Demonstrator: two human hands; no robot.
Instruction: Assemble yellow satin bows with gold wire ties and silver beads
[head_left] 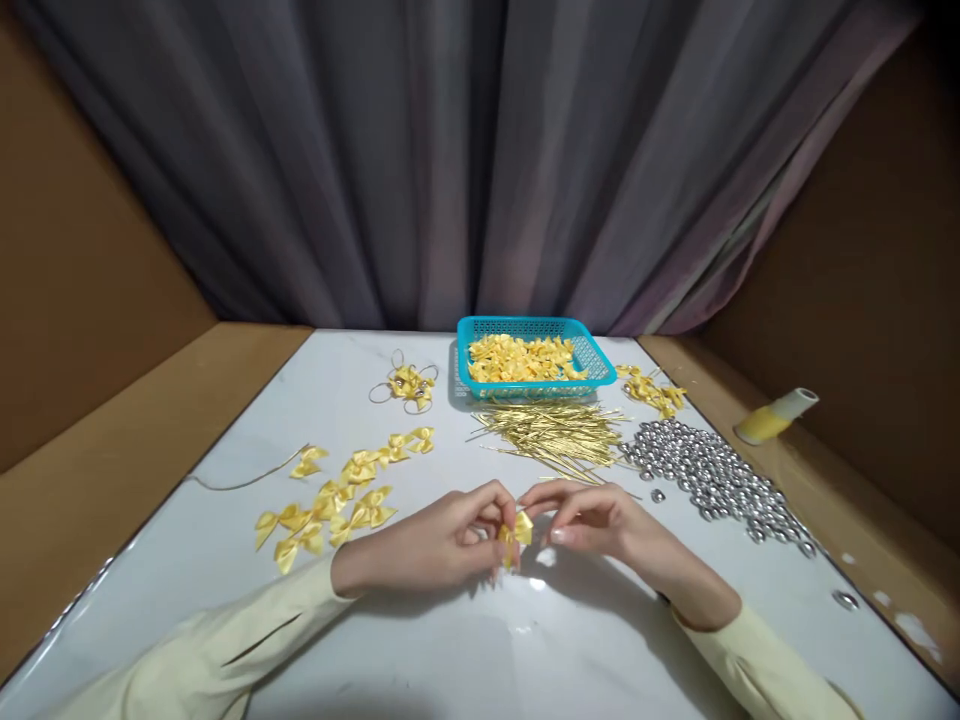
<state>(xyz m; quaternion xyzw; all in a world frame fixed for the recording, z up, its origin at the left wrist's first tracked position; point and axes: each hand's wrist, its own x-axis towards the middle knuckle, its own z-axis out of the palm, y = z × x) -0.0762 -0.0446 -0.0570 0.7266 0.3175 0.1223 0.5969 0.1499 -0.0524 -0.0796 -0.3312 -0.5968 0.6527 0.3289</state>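
A yellow ribbon bow [516, 538] is pinched between the thumb and fingers of my left hand [457, 540], a little above the white table. Close on its right is my right hand [604, 525], its fingers curved and thumb apart, with nothing visible between them. Its index fingertip reaches the top of the bow, though whether they touch I cannot tell. Several more yellow bows [330, 498] lie loosely to the left of my left hand. Beyond both hands is a pile of gold twist ties [555, 435]. Shiny silver domed pieces [705, 475] spread out at the right.
A blue plastic basket [600, 376] of yellow bows stands at the back. Left of it sits a cluster of bows with thin loops [411, 385]. More bows [651, 392] lie right of it. A yellow-and-white tube [776, 416] rests by the right cardboard wall [855, 240]; a curtain [420, 160] hangs behind.
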